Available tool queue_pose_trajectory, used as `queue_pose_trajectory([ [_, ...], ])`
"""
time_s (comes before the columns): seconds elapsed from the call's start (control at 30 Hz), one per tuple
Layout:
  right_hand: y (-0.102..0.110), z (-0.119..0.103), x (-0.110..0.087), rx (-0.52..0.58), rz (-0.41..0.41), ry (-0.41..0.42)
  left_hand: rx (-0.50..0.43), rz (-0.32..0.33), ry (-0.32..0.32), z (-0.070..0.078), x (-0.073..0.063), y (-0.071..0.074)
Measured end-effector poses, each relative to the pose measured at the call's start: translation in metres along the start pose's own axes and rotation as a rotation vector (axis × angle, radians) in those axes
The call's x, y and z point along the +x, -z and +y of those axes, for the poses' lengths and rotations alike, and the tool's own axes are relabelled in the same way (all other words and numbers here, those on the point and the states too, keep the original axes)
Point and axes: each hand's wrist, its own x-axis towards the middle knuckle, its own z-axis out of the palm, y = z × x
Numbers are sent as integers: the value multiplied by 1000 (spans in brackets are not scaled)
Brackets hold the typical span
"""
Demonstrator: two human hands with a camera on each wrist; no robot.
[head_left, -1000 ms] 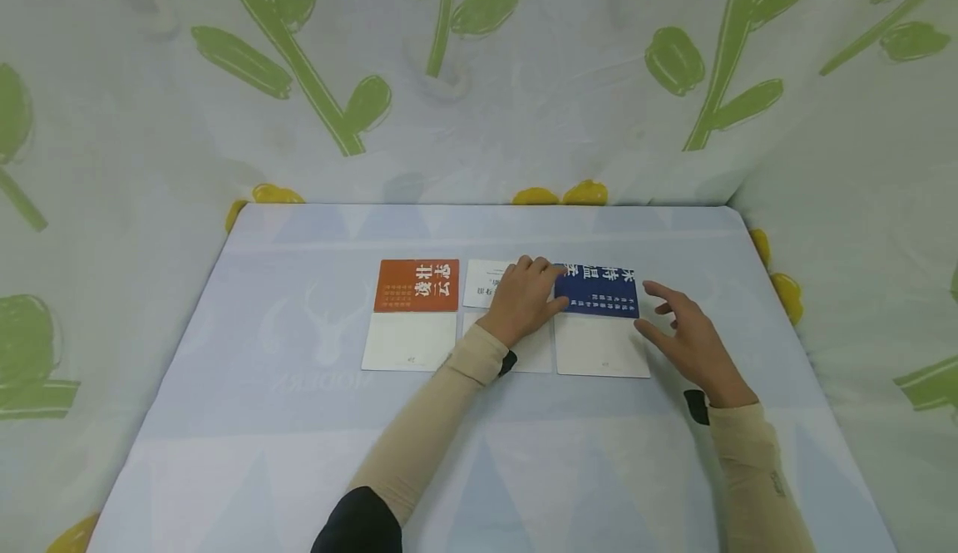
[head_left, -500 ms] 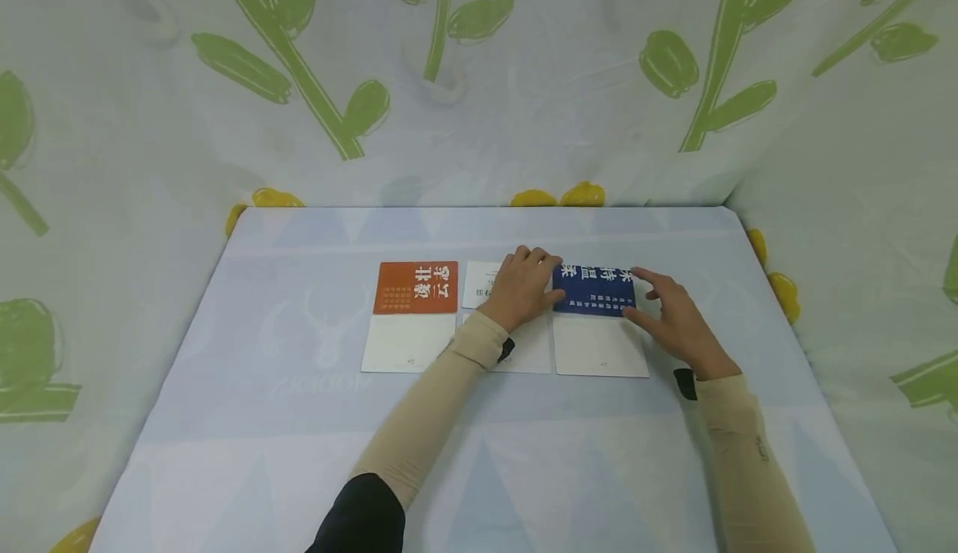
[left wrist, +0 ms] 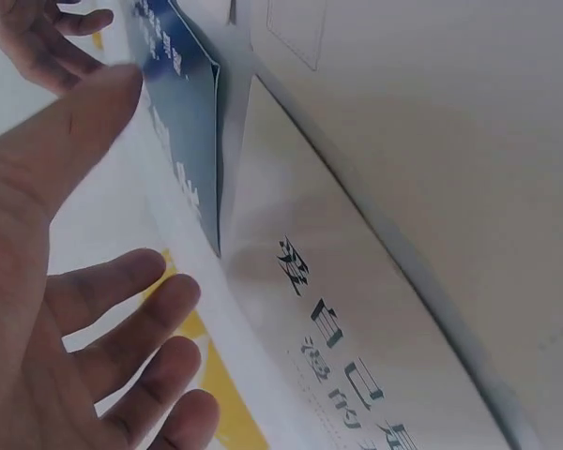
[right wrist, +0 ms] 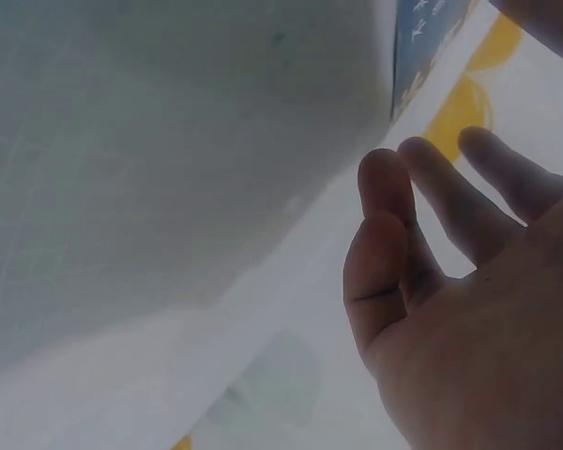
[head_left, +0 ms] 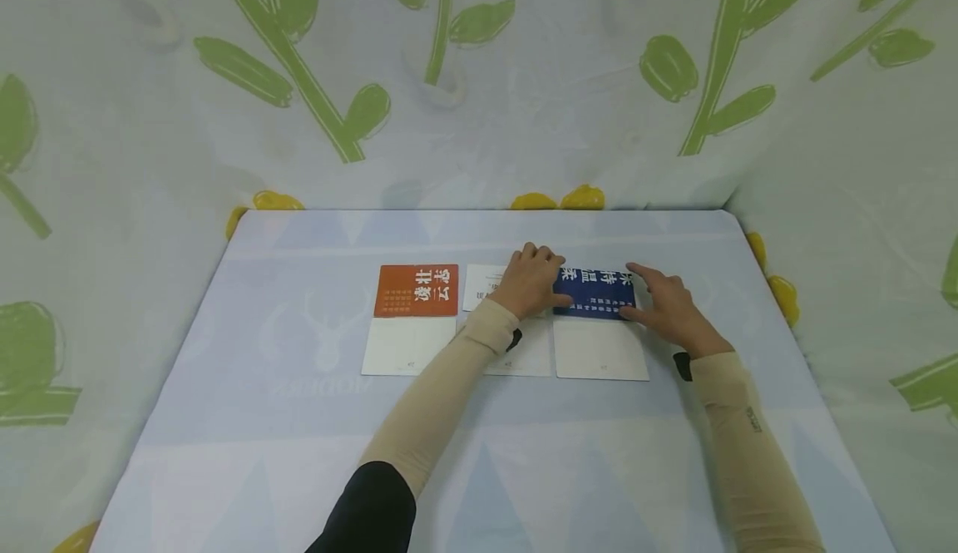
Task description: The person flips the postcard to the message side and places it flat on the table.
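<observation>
A blue card (head_left: 595, 293) with white characters lies between my two hands. My left hand (head_left: 527, 281) is over the printed white card (head_left: 481, 285), its thumb and fingertips at the blue card's left edge. At the right edge is my right hand (head_left: 666, 308), with index fingertip by the far corner and thumb by the near one. In the left wrist view, the fingers of my left hand (left wrist: 94, 281) are spread beside the blue card (left wrist: 183, 122). Several fingers of my right hand (right wrist: 479, 291) are loosely bent in the right wrist view.
An orange card (head_left: 417, 291) with white characters lies at the left of the row. Plain white cards (head_left: 412, 345) form a nearer row, one partly hidden by my left forearm. Pale cloth covers the table (head_left: 224, 403); a leaf-patterned curtain (head_left: 554, 120) hangs behind.
My right hand has moved left and slightly away from me, from beside the blue card to its right edge. My left hand has stayed nearly in place.
</observation>
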Motion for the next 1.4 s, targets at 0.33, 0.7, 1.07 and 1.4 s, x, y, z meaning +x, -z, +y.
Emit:
queue_pose_trajectory([
  [0.33,0,2,5,12,-66,-64,85,-66,27,5,5,-6],
  [0.7,-3,0,8,5,-74,-70,51,-61,53,6,4,-4],
  [1.07,-7,-4,4,23,-26,-75,-70,-28,118,7,2,-6],
  [1.4,-7,-2,3,44,-12,-87,-115,23,123,10,-1,-10],
])
